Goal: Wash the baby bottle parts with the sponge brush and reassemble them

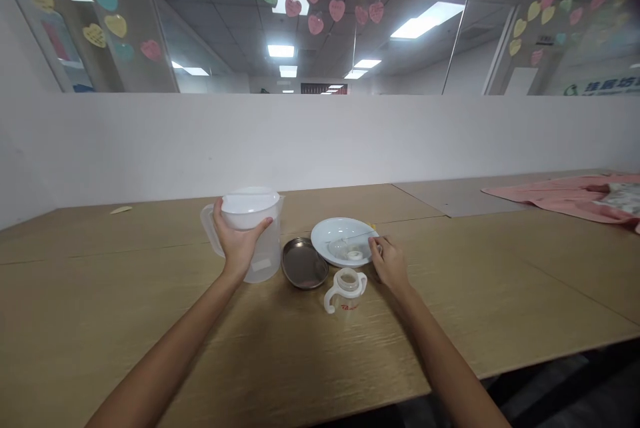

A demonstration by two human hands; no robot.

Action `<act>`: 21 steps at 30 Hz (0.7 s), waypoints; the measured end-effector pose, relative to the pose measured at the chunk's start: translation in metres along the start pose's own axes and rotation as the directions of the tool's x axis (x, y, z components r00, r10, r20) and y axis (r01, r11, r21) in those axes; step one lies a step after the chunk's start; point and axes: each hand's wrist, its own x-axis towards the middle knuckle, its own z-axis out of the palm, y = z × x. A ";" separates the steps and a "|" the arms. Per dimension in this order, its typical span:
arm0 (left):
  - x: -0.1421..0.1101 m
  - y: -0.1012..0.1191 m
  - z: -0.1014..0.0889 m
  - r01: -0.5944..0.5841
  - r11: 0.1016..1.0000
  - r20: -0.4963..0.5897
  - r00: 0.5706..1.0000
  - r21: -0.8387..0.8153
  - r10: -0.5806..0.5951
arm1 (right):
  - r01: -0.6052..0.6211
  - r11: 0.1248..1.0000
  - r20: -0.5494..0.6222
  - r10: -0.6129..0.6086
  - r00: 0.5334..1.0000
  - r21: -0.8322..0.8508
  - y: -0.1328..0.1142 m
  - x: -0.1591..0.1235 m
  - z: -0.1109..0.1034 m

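My left hand (239, 241) is wrapped round the upper part of a translucent plastic pitcher (263, 258), just below its white lid (251, 201). The pitcher stands upright, its handle to the left. My right hand (389, 261) is closed at the right rim of a shallow white bowl (320, 236), fingers pinched on the edge. Inside the bowl lie a small white ring-shaped part (355, 255), some clear pieces and a thin stick. An oval metal tray (305, 265) sits between pitcher and bowl. Nearest me is a lidless two-handled baby bottle (349, 291) with red print.
The wooden table (280, 361) runs up to a white wall (320, 141) with glass above it. A pink cloth (560, 195) lies at the far right. Near the wall at left is a small pale flat piece (121, 210). The table's front edge is at lower right.
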 end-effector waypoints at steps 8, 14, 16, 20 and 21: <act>0.018 0.025 -0.022 -0.196 0.906 0.397 0.917 0.375 0.034 | -0.410 0.863 0.102 0.455 0.885 -0.295 0.008 0.008 -0.015; 0.029 0.052 -0.044 -0.354 0.624 0.478 0.878 0.697 -0.035 | -0.331 0.864 0.344 0.464 0.816 -0.379 0.008 0.006 -0.005; 0.030 0.054 -0.047 -0.396 0.556 0.492 0.870 0.731 -0.028 | -0.319 0.873 0.367 0.452 0.813 -0.370 0.008 0.005 -0.002; 0.029 0.052 -0.053 -0.439 0.491 0.525 0.850 0.752 -0.044 | -0.313 0.888 0.378 0.433 0.818 -0.338 0.007 0.005 0.003; 0.027 0.053 -0.056 -0.448 0.492 0.525 0.851 0.747 -0.022 | -0.313 0.892 0.380 0.427 0.820 -0.327 0.007 0.005 0.003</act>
